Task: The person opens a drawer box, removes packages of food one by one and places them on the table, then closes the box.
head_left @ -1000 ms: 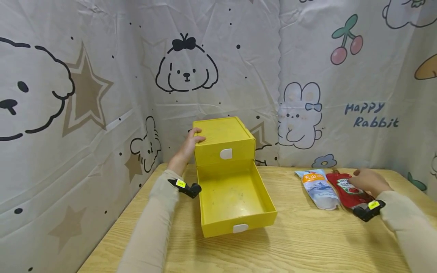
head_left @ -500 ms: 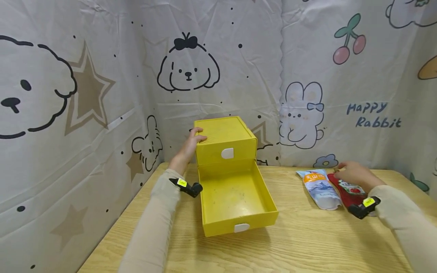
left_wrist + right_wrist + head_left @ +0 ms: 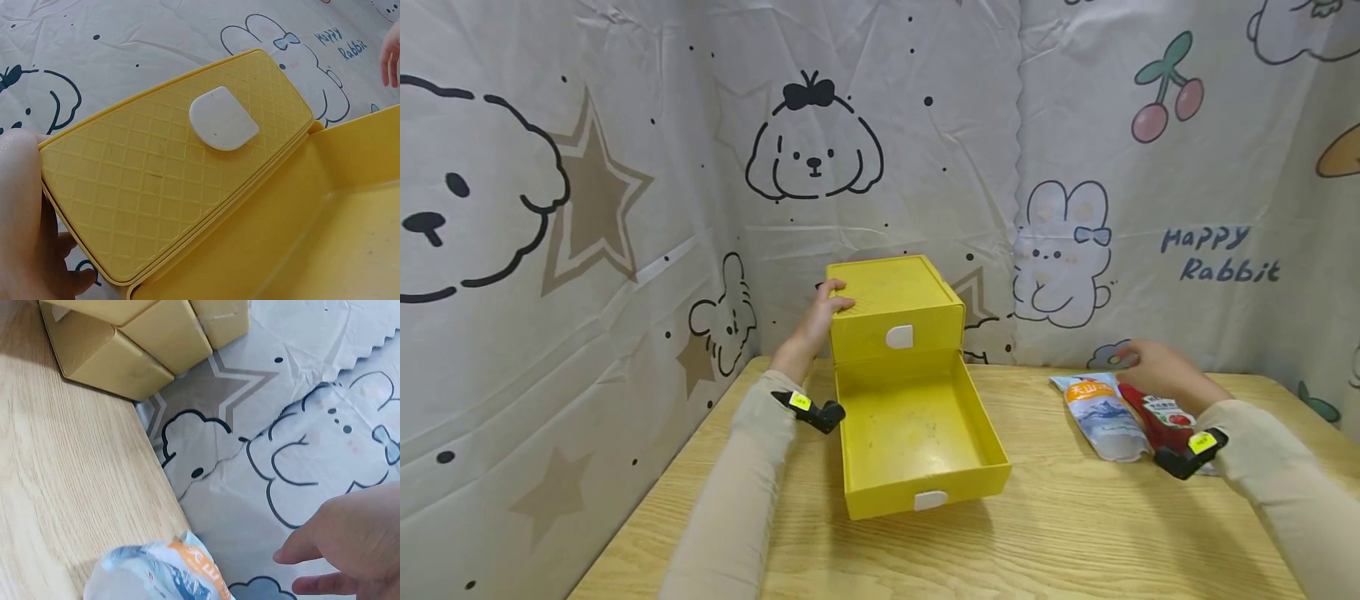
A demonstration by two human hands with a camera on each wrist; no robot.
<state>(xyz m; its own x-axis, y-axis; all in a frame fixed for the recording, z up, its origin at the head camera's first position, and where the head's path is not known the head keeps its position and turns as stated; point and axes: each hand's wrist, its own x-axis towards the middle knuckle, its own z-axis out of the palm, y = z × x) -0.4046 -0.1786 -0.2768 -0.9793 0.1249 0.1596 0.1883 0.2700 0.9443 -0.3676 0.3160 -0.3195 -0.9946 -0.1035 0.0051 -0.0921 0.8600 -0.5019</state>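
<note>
**Drawer (image 3: 917, 425) out, left hand (image 3: 815, 325) on yellow box (image 3: 895, 287), right hand (image 3: 1167, 373) by red pouch (image 3: 1161, 421)**

Clock faces are for the head view, 12 pointing away from you, hub on the hand named.

Left: your fingers are clamped on the box's left edge. Two digits on top, others curled down along the side per the left wrist view. Box body is at 3 o'clock from that hand, touching it. Drawer is at 4 to 5, under the upper compartment, a few dark specks on its floor. White pull tab (image 3: 900, 337) on the upper front, a matching one on the drawer front.

Right: your fingers (image 3: 325, 585) are apart, with a gap between thumb and fingers in the right wrist view. Red pouch lies on the table (image 3: 1052, 533) at 6 o'clock from the hand, partly covered by the hand and your black wrist camera (image 3: 1191, 454). Can't tell if any finger touches it. Blue-white pouch (image 3: 1103, 421) lies at 8 o'clock, just beside the red one; right wrist view shows a gap between it and your fingers. Yellow box is at 9, well apart.

Printed curtain (image 3: 940, 158) runs behind the table at 12. Your fingertips overlap its blue flower in the head view.
</note>
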